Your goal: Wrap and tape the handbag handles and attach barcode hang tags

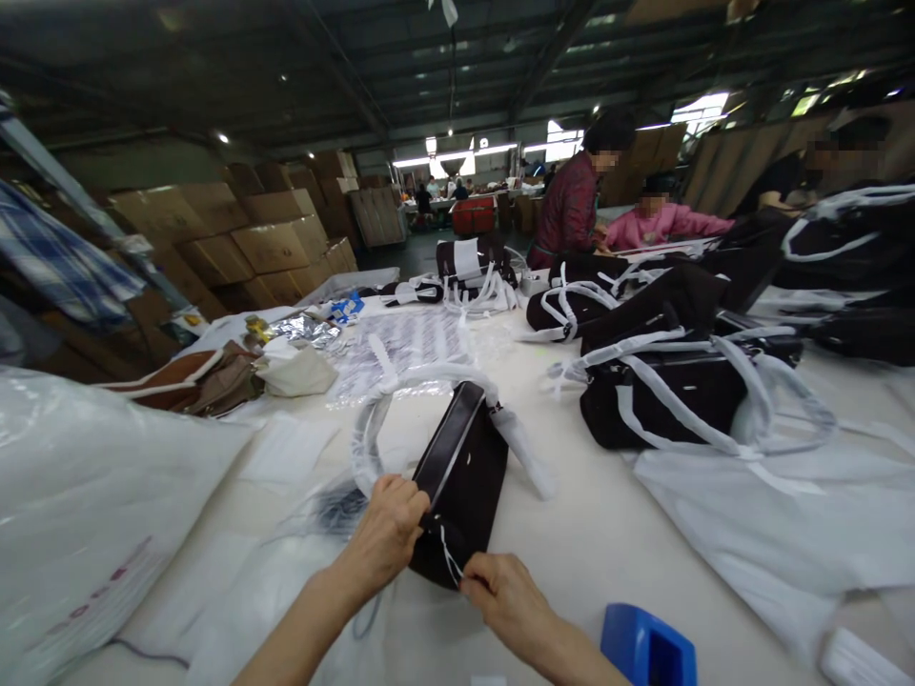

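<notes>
A black handbag (pixel 468 467) lies on the white table in front of me, its zipped top turned to the left. White wrapping covers its handle (pixel 368 429), which arches over the far end. My left hand (pixel 390 524) is closed on the bag's near top edge, fingers curled over the rim by the zip. Lower and to the right, my right hand (pixel 504 595) pinches the end of a thin white cord (pixel 448 548) that hangs against the bag's near end. The fingertips of both hands are partly hidden.
More black bags with wrapped handles (pixel 679 391) crowd the right side. A blue tape dispenser (pixel 647 643) stands at the near right. Filled white plastic sacking (pixel 92 514) bulges at the left. A cream pouch (pixel 296 367) lies farther back. People (pixel 572 205) work across the table.
</notes>
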Tool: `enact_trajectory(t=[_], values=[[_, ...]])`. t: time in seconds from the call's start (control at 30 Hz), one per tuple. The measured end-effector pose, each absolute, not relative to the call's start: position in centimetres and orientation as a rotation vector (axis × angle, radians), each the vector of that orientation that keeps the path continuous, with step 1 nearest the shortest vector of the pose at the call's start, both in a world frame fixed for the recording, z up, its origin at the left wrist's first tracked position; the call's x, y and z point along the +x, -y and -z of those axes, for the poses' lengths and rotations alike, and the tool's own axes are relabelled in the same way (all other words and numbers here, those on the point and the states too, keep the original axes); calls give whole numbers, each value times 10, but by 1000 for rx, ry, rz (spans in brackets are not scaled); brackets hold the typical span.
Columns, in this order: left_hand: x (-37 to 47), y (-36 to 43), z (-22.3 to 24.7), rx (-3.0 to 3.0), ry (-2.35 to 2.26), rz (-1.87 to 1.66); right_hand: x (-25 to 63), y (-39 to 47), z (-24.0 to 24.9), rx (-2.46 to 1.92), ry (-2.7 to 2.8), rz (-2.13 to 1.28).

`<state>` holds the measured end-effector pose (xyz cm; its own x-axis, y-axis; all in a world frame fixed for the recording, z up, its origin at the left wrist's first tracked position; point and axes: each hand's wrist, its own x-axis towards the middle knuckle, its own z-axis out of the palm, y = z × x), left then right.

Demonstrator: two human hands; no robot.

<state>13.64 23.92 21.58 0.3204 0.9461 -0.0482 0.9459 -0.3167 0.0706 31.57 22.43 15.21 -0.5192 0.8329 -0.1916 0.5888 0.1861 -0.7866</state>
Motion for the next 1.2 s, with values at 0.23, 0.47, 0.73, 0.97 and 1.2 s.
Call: enact_trajectory(t=[0.23,0.47,0.73,0.97,1.2], values=[[138,-240,-221,2449,-1769,52,315,-225,-151,-1351,2235,-1214],[140,-240,-222,2468,-1757,27,314,-225,-152,-1341,2299,-1129],[138,-237,-219,2519,-1737,1,312,-229,-150,-1372,2326,-1052],[140,-236,-219,2631,-1704,-21,308,-238,-149,-1416,2267,-996],[140,-234,-207,2825,-1665,-108,296,-239,-147,-1370,2187,-963]])
